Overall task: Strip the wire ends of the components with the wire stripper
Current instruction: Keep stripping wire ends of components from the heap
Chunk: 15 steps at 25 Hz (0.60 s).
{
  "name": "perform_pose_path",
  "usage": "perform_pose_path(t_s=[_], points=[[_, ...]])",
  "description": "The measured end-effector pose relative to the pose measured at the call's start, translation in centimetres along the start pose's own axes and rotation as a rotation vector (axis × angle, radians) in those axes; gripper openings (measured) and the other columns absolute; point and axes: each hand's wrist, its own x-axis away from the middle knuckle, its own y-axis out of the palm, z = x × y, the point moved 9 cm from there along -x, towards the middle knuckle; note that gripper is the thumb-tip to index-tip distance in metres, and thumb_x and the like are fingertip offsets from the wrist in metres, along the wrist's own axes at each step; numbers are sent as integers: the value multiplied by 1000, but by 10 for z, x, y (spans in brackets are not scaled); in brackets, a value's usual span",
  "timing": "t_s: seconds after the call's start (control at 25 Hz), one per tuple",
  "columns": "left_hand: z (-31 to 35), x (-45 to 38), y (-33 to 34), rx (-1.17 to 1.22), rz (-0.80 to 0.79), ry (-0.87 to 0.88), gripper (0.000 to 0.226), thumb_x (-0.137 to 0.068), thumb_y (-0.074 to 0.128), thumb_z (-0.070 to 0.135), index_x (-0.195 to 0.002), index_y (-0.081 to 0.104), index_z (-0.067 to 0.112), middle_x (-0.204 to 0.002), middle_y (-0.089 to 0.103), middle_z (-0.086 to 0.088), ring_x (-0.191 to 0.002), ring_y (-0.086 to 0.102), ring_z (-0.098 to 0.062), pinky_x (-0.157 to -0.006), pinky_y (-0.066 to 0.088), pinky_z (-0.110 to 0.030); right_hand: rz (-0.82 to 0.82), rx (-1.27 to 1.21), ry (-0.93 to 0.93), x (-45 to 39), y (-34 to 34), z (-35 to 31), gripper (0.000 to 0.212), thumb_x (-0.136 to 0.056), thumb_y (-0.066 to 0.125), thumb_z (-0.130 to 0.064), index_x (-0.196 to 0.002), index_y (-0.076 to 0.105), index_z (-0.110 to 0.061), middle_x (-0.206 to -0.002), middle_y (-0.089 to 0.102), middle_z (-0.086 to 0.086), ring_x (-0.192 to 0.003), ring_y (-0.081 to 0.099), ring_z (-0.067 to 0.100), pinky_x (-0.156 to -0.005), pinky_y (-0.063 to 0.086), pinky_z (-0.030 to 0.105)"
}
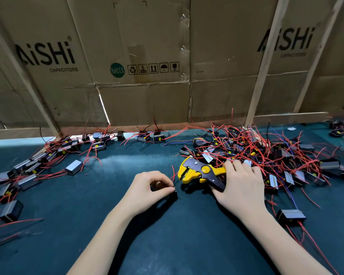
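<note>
A dark teal table (48,245) fills the lower half of the view. Behind its far edge stands a wall of flattened brown cardboard (147,100), creased and worn, printed with "AiSHi CAPACITORS" at left and right, a green RoHS sticker (117,70) and a row of black handling symbols (153,68). Pale wooden battens (263,76) lean across the cardboard. Bright light shows through a narrow slit (104,108) between panels and along a gap (18,140) at the lower left.
</note>
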Motion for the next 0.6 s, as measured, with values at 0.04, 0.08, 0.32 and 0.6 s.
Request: perform_pose_path(t_s=[0.04, 0.08, 0.32, 0.6], points=[[0, 0, 0, 4, 20, -13, 9, -80, 79, 16, -75, 75, 23, -74, 69, 10, -65, 57, -5, -70, 48, -21, 0, 2, -6, 1, -1, -1, 56, -52, 83, -53, -80, 60, -10, -77, 61, 6, -72, 57, 31, -68, 38, 38], [-1, 0, 1, 3, 41, -29, 11, -81, 79, 17, -73, 74, 23, -72, 68, 11, -63, 56, -4, -68, 46, -20, 1, 0, -13, 1, -1, -3, 56, -52, 84, -53, -80, 60, -10, -76, 60, 6, -72, 57, 31, -68, 38, 38], [-3, -4, 7, -25, 96, -144, 15, -83, 74, 20, -68, 73, 19, -65, 67, 8, -62, 59, -6, -66, 47, -23, 0, -4, -52, 0, -3, -12, 56, -54, 83, -52, -82, 59, -10, -78, 60, 6, -74, 57, 31, -69, 37, 39], [-2, -6, 9, -38, 49, -145, 15, -85, 73, 19, -71, 74, 20, -61, 66, 16, -58, 57, 2, -63, 43, -13, 0, -3, -59, -1, -3, -10, 52, -53, 84, -53, -72, 57, -12, -67, 59, 3, -63, 58, 28, -67, 38, 37]])
